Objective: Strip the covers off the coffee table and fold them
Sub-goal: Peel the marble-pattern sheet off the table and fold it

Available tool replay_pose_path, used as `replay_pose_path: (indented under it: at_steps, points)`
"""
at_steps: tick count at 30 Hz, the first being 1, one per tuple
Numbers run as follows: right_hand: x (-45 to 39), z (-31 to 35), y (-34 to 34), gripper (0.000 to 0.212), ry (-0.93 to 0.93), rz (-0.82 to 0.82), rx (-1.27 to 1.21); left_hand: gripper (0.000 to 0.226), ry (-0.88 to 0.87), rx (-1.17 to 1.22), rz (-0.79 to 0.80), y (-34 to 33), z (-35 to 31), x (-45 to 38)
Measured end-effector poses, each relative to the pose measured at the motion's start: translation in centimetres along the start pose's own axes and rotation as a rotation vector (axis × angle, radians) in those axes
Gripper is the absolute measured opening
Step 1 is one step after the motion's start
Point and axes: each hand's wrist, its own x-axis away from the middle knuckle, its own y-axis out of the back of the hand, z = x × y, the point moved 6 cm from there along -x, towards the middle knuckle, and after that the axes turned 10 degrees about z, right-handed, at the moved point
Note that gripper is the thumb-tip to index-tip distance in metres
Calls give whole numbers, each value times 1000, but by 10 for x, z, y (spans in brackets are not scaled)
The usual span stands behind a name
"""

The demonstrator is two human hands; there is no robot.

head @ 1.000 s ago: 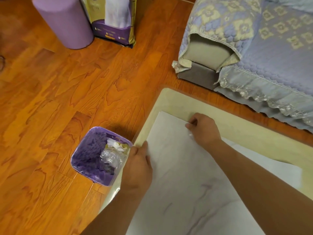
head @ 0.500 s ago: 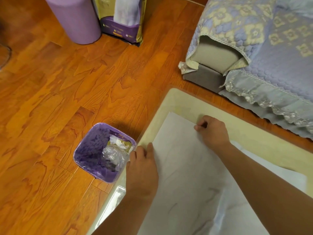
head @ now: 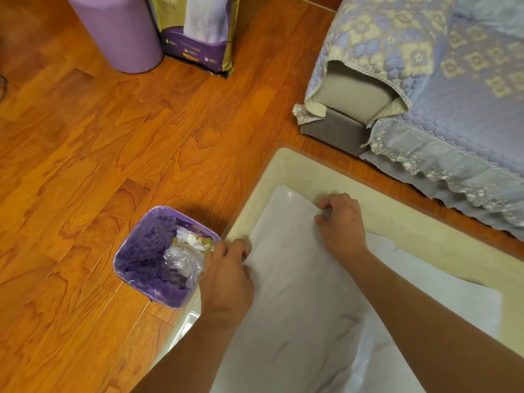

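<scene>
We see the cover [head: 306, 279], a pale sheet with faint marble-like veins, lying flat on the cream table [head: 397, 219], set in from the table's near corner so that a bare band of tabletop shows along both edges. Toward the lower right it lies doubled, one layer over another, with a soft fold line running between them.

Our left hand [head: 226, 276] sits at the cover's left edge, by the table's rim, with its fingers curled and pinching that edge. Our right hand [head: 341, 222] is on the cover's far edge, near the corner, its fingers curled down onto the sheet and gripping the edge; the fingertips themselves are tucked under, so we cannot tell how much of the sheet they hold. Both forearms reach in from the bottom of the view across the cover.

Just beside the table's left edge, on the wooden floor [head: 113, 137], stands a small bin [head: 141, 259] with a purple liner, holding crumpled clear plastic and some white paper scraps. Our left hand partly overlaps its right rim in the view.

Beyond the table's far edge is a sofa [head: 348, 95] draped with a quilted lilac throw [head: 467, 80] trimmed in lace. At the top left, well apart from the table, a lilac cylinder [head: 122, 29] stands beside a printed bag [head: 198, 26].
</scene>
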Motion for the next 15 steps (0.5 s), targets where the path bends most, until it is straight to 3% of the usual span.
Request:
replay_pose_path:
  at_steps: [8, 11, 15]
  points:
    - [-2, 3, 2, 14, -46, 39, -16, 32, -11, -23, 12, 0, 2, -3]
    - [1, 5, 1, 15, -19, 34, 11, 50, -12, -14, -3, 1, 1, -2]
    - [9, 8, -5, 35, 111, -25, 142, 60, -52, -13, 9, 0, 3, 1]
